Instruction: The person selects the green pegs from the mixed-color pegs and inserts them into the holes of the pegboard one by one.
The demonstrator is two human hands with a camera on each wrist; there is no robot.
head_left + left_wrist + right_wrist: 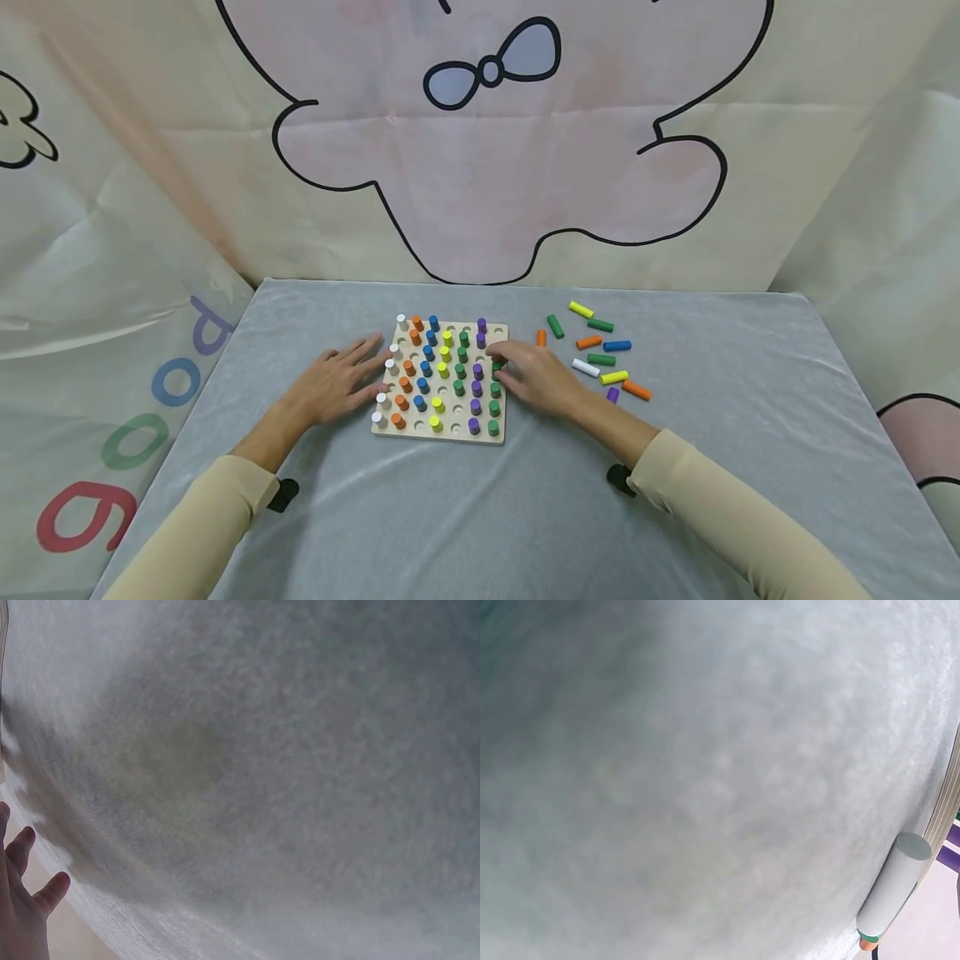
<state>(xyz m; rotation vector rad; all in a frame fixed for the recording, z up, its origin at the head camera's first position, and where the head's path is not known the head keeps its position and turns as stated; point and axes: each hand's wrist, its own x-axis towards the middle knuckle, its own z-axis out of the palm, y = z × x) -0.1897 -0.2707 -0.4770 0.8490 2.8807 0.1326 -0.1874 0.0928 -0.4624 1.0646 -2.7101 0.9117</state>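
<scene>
Pegs looked light, stiff and smooth, best pinched by the top: right hand (536, 379) pinched a green peg (497, 367) at the board's (440, 432) three o'clock edge, left hand (336, 385) spread flat at nine.

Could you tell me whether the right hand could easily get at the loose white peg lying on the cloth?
Probably yes: the white peg lies just beside the right hand, with only bare grey cloth between them.
</scene>
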